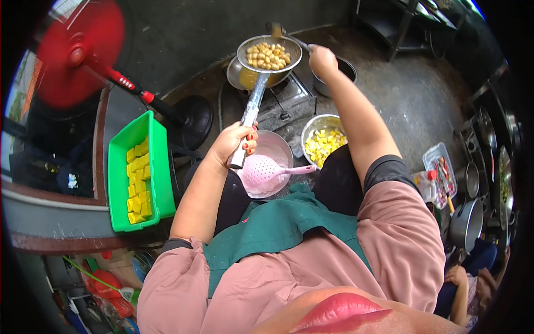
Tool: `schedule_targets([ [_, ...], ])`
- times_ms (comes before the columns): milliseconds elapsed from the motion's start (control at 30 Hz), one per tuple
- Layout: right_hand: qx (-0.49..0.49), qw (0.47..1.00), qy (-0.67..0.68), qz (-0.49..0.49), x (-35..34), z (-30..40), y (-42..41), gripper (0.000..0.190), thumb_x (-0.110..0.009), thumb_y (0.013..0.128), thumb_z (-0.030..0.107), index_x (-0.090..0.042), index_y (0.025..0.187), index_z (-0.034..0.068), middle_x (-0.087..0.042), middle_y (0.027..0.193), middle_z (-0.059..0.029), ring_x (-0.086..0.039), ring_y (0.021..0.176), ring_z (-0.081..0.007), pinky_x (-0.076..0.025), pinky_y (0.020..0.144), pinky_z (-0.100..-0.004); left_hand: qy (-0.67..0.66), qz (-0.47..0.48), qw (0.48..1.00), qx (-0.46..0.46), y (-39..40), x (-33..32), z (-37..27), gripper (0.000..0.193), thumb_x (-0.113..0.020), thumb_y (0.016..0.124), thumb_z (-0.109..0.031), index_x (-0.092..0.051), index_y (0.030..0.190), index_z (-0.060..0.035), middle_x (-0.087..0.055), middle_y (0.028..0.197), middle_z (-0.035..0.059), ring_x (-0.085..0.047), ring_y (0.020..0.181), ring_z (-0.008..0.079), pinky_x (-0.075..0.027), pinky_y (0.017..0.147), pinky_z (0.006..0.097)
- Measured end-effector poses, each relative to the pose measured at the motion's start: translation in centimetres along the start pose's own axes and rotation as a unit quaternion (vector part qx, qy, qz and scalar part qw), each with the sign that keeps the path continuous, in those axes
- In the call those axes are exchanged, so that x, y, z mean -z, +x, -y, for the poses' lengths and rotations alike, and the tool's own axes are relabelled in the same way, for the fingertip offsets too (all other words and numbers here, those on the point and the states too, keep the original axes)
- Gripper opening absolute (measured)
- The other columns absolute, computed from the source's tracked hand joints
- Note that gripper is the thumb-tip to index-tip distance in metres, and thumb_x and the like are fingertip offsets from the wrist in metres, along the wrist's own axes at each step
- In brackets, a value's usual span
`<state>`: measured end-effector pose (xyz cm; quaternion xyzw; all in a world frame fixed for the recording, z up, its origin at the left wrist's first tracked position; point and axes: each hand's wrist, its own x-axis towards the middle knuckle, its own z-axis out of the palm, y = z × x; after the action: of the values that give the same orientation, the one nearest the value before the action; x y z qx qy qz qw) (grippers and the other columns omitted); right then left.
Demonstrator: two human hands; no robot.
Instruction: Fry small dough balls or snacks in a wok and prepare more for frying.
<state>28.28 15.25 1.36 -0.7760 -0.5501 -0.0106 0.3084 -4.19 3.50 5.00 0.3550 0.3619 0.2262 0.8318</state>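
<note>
My left hand (238, 143) grips the long metal handle of a round strainer (239, 50). Golden fried cubes (269, 56) lie in the strainer, which is held over a pan of yellowish oil (249, 78) on a gas stove (288, 100). My right hand (323, 60) holds the handle of a metal utensil, whose blurred head is at the strainer's far rim. Nearer me, a pink perforated scoop (263, 170) rests over a bowl of white powder (277, 146). A metal bowl (308, 125) of pale yellow cubes stands to its right.
A green plastic bin (162, 179) with yellow blocks stands at left, near a red fan (77, 54). Behind my right hand is a dark pot (354, 69). Pots, a plastic tray (429, 156) and a bottle are at right; another person's arm (459, 292) shows lower right.
</note>
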Motion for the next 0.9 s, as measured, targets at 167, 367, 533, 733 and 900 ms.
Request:
schedule_targets([
  [167, -0.035, 0.995, 0.089, 0.019, 3.8, -6.7, 2.0, 0.030, -0.050, 0.080, 0.018, -0.062, 0.107, 0.013, -0.061, 0.102, -0.0155, -0.057, 0.099, -0.0304, -0.043, 0.086, -0.0377, 0.003, 0.047, 0.999, 0.024, 4.7, -2.6, -0.3, 0.022, -0.042, 0.087, -0.006, -0.044, 0.108, -0.0021, -0.044, 0.064, 0.0016, -0.040, 0.044, 0.0068, -0.037, 0.044, 0.0222],
  [367, -0.184, 0.958, 0.219, -0.010, 3.8, -14.8, -1.5, 0.034, -0.047, 0.081, 0.016, -0.060, 0.112, 0.011, -0.062, 0.103, -0.0175, -0.058, 0.100, -0.0283, -0.042, 0.085, -0.0329, -0.071, 0.087, 0.989, 0.097, 14.6, -6.0, 2.6, 0.015, -0.042, 0.088, -0.008, -0.045, 0.102, -0.0033, -0.046, 0.065, 0.0021, -0.041, 0.045, 0.0064, -0.036, 0.044, 0.0212],
  [533, -0.305, 0.912, 0.272, 0.029, 2.0, -19.7, -4.9, 0.033, -0.045, 0.083, 0.011, -0.059, 0.113, 0.009, -0.062, 0.082, -0.0099, -0.056, 0.070, -0.0181, -0.043, 0.063, -0.0296, 0.011, 0.064, 0.995, 0.075, 21.2, -7.8, 8.6, 0.016, -0.050, 0.080, -0.004, -0.043, 0.094, -0.0034, -0.049, 0.066, 0.0061, -0.048, 0.048, 0.0117, -0.042, 0.043, 0.0249],
  [733, -0.351, 0.855, 0.373, 0.078, -1.3, -24.6, -5.6, 0.035, -0.042, 0.084, 0.010, -0.058, 0.116, 0.010, -0.050, 0.063, -0.0010, -0.039, 0.046, -0.0095, -0.031, 0.042, -0.0274, 0.057, 0.043, 0.996, 0.046, 24.7, -9.2, 16.7, 0.023, -0.050, 0.084, -0.009, -0.039, 0.104, -0.0060, -0.051, 0.072, 0.0068, -0.053, 0.052, 0.0150, -0.047, 0.046, 0.0250],
  [900, -0.353, 0.841, 0.395, 0.111, -4.6, -27.6, -5.5, 0.039, -0.041, 0.085, 0.010, -0.053, 0.121, 0.013, -0.048, 0.062, -0.0003, -0.036, 0.044, -0.0089, -0.029, 0.040, -0.0261, 0.127, 0.051, 0.984, 0.115, 25.2, -10.6, 20.5, 0.022, -0.051, 0.087, -0.015, -0.037, 0.103, -0.0069, -0.055, 0.083, 0.0089, -0.062, 0.068, 0.0213, -0.051, 0.054, 0.0312],
])
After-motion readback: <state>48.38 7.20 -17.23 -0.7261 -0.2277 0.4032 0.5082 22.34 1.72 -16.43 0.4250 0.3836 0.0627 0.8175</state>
